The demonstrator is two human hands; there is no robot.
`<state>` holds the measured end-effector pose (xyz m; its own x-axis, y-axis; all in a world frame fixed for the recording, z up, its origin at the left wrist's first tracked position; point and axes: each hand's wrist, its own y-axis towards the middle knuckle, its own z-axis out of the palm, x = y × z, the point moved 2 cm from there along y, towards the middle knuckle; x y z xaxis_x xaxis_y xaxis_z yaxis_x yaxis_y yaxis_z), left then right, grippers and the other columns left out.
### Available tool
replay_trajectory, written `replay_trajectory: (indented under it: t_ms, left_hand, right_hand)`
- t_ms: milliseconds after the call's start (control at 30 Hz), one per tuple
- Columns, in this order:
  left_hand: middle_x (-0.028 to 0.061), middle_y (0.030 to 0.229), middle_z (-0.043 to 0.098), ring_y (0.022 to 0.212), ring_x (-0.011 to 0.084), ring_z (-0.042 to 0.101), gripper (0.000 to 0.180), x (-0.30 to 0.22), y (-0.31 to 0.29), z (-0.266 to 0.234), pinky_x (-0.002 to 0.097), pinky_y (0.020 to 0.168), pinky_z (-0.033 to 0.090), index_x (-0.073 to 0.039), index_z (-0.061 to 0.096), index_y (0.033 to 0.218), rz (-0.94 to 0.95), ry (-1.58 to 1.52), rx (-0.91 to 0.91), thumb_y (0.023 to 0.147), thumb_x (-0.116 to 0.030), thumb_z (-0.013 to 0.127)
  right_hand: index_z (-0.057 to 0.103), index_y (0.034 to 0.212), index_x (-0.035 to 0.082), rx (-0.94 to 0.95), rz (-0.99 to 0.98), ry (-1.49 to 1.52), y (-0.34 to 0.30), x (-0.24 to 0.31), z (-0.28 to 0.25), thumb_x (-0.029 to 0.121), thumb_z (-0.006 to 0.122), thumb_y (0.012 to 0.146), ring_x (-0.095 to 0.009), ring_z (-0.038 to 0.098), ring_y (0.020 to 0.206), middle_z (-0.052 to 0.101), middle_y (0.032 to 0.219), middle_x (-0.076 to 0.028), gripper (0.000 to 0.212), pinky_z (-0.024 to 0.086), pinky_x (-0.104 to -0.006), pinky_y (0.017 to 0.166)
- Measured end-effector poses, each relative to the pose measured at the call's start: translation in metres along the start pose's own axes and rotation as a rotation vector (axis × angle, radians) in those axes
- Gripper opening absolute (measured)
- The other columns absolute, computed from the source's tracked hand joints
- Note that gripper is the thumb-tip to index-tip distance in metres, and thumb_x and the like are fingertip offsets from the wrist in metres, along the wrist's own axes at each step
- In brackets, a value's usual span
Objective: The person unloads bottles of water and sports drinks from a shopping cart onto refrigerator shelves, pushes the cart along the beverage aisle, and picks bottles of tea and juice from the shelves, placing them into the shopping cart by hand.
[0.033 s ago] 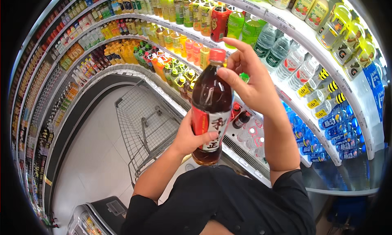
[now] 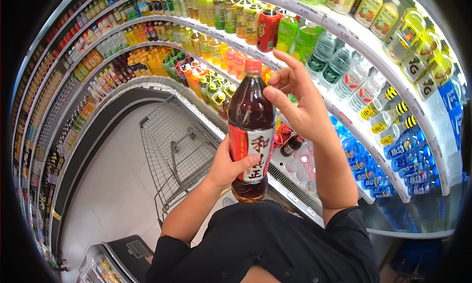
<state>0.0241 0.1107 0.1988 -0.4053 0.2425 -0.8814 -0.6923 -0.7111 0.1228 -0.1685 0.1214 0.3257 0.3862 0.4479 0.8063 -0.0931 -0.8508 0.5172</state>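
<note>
The tall dark-brown plastic drink bottle with a red cap and red-and-white label [image 2: 251,130] is off the shelves, upright before the chest. The left hand [image 2: 227,166] wraps its fingers around the label; the right hand [image 2: 300,103] touches the shoulder, fingers loosely spread. The wire shopping cart [image 2: 179,152] below appears to hold nothing yet.

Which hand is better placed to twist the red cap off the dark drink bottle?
Right. The right hand sits beside the bottle's neck, just below the red cap; the left hand grips the bottle low.
</note>
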Motion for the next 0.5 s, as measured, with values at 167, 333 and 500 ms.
replay_trajectory:
  t_ms: [167,333,500]
  left_hand:
    - [0.0114,0.122,0.065,0.107,0.0192,0.068,0.061,-0.012,-0.019,-0.026,0.0349,0.089,0.059,-0.003,0.044,0.143,-0.031,-0.133,-0.211,0.1,-0.042,0.064]
    - [0.0116,0.128,0.062,0.11,0.0196,0.067,0.056,-0.019,-0.03,-0.047,0.0365,0.092,0.058,-0.005,0.042,0.145,0.041,-0.218,-0.306,0.104,-0.039,0.057]
    - [0.0107,0.133,0.059,0.118,0.0189,0.062,0.055,-0.012,-0.041,-0.061,0.0368,0.099,0.054,-0.006,0.04,0.146,0.094,-0.322,-0.36,0.102,-0.032,0.061]
  right_hand:
    - [0.034,0.155,0.001,0.082,0.411,0.47,-0.058,-0.041,0.07,0.015,0.072,0.096,-0.026,0.056,0.129,0.056,0.14,-0.02,0.072,0.045,-0.0401,0.11]
    - [0.026,0.16,0.003,0.197,0.421,0.588,-0.076,-0.045,0.117,0.011,0.069,0.098,-0.024,0.053,0.133,0.05,0.149,-0.02,0.076,0.042,-0.0389,0.112]
    - [0.02,0.162,0.007,0.144,0.561,0.804,-0.086,-0.042,0.139,0.011,0.067,0.099,-0.022,0.049,0.135,0.049,0.149,-0.017,0.079,0.04,-0.0388,0.113]
